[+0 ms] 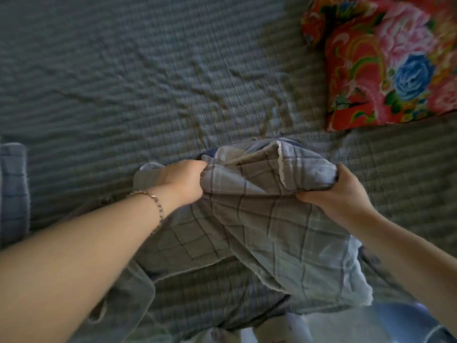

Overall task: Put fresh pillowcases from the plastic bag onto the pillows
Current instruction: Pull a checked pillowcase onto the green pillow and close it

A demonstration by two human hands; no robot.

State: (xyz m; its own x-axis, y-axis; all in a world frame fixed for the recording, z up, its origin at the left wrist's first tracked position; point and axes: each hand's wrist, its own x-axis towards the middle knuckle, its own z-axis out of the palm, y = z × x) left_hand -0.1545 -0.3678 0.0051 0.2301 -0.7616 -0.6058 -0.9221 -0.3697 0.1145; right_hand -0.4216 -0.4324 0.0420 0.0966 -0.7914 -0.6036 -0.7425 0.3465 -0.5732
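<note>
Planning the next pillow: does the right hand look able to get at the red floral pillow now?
Probably yes: only bare bedspread lies between the right hand and the floral pillow. But that hand grips the checked pillowcase, as does the left hand, so it would have to let go first.

Left hand (184, 179) clenched, arm extended; right hand (338, 194) gripping
</note>
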